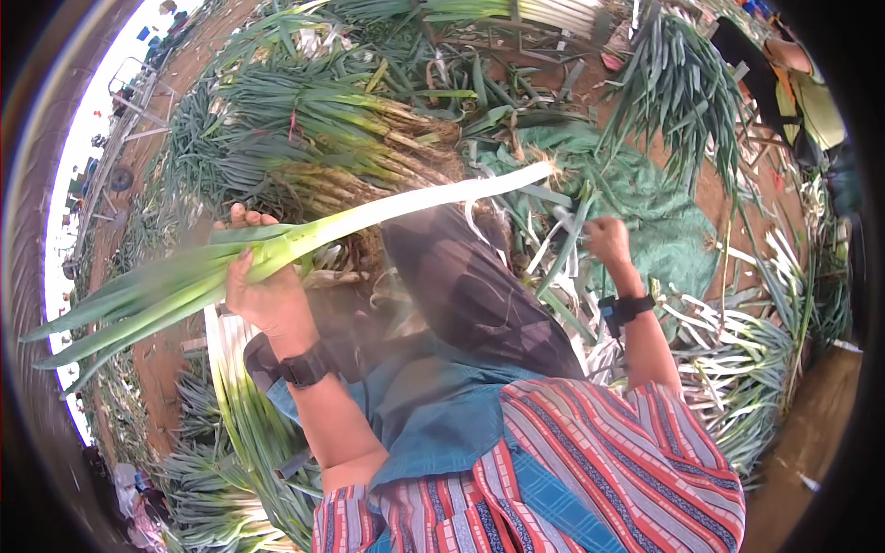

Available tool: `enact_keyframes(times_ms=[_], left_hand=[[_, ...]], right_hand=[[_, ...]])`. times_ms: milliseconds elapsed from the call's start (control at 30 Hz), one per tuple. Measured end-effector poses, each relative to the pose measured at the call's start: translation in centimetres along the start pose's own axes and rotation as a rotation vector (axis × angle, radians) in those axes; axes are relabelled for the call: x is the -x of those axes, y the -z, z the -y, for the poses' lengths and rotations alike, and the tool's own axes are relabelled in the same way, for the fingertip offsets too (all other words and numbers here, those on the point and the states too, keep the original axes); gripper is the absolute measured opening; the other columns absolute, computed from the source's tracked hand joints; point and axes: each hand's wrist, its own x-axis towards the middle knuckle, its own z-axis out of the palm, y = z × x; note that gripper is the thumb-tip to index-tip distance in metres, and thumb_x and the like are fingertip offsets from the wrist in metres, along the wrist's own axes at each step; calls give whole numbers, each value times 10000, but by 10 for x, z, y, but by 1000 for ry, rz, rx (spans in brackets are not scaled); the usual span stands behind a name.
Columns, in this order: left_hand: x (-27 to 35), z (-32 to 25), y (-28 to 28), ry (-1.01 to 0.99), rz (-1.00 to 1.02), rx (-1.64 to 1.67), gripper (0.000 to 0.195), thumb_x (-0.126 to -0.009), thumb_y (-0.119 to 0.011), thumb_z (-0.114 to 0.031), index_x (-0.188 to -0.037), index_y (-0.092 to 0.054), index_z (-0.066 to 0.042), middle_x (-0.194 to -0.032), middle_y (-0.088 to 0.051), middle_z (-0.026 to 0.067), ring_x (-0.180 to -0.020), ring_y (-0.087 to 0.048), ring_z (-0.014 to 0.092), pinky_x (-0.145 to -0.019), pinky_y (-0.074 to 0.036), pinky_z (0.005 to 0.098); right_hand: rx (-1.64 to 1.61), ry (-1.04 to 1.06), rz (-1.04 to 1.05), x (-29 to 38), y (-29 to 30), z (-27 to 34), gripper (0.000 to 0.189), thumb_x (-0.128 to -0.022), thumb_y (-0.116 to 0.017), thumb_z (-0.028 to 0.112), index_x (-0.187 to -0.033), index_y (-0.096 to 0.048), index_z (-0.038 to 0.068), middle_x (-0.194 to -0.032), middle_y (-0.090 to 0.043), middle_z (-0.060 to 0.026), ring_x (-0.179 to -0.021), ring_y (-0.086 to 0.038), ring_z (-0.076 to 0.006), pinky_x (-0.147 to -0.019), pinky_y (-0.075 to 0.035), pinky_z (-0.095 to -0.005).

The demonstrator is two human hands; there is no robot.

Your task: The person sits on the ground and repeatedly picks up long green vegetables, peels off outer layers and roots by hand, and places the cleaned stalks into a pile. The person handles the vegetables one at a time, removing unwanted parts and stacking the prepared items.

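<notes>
My left hand (pixel 266 294) grips a large Welsh onion (pixel 415 204) where its green leaves meet the pale stalk. The stalk slants up to the right, its white end tipped with short roots; the leaves reach far left. A thin loose strip (pixel 473 221) curls down below the stalk. Apart from the onion, my right hand (pixel 608 242) is curled at the right, with a blurred pale leaf strip (pixel 568 220) at its fingertips. A green leaf (pixel 575 235) runs just left of that hand. Below the stalk is my dark-trousered knee (pixel 470 283).
Unpeeled onions (pixel 325 131) with brown roots lie in a heap ahead. A green sheet (pixel 671 228) covers ground at the right. White-stalked onions (pixel 740 366) lie right; others (pixel 242 387) lie left. Leafy tops (pixel 677 90) hang at upper right, near another person (pixel 805 90).
</notes>
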Motion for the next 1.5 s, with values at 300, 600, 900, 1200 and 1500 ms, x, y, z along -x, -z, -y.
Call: enact_keyframes(times_ms=[300, 600, 900, 1200, 1500], left_hand=[[12, 7, -18, 85, 52, 105, 619, -733, -540, -22, -1337, -408, -32, -1349, -483, 173, -1236, -472, 323, -1100, -313, 480], [9, -22, 4, 47, 227, -19, 711, -679, -653, -120, -1352, -429, -70, -1307, -482, 108, -1150, -467, 272, -1017, -343, 468], [8, -41, -3, 96, 350, 181, 675, -634, -674, 37, -1265, -476, -97, -1180, -493, 54, -1069, -488, 209, -965, -344, 416], [2, -43, 18, 122, 359, 228, 699, -685, -696, -68, -1338, -452, -117, -1210, -515, 72, -1082, -490, 240, -951, -373, 479], [1, -43, 27, 93, 322, 149, 821, -683, -697, -90, -1428, -351, -97, -1273, -474, 106, -1102, -486, 270, -963, -396, 479]], right_hand=[[-1484, -179, 715, 52, -59, 163, 335, -930, -621, 157, -1183, -539, -45, -888, -646, -84, -684, -628, -163, -532, -500, -267], [193, 360, -207, 28, -24, 17, 181, -799, -639, 178, -715, -626, 18, -703, -612, -225, -655, -609, -412, -589, -494, -454], [209, 554, -69, 73, 21, 84, 394, -836, -689, 256, -1103, -609, -23, -1090, -648, -190, -1042, -594, -386, -879, -488, -442], [4, 1064, 245, 87, -23, 161, 162, -823, -651, 75, -963, -665, -7, -917, -659, -156, -853, -620, -329, -743, -505, -418], [-11, 971, 297, 81, -27, 171, 77, -781, -637, 21, -854, -629, -3, -774, -631, -166, -741, -616, -356, -651, -490, -430]])
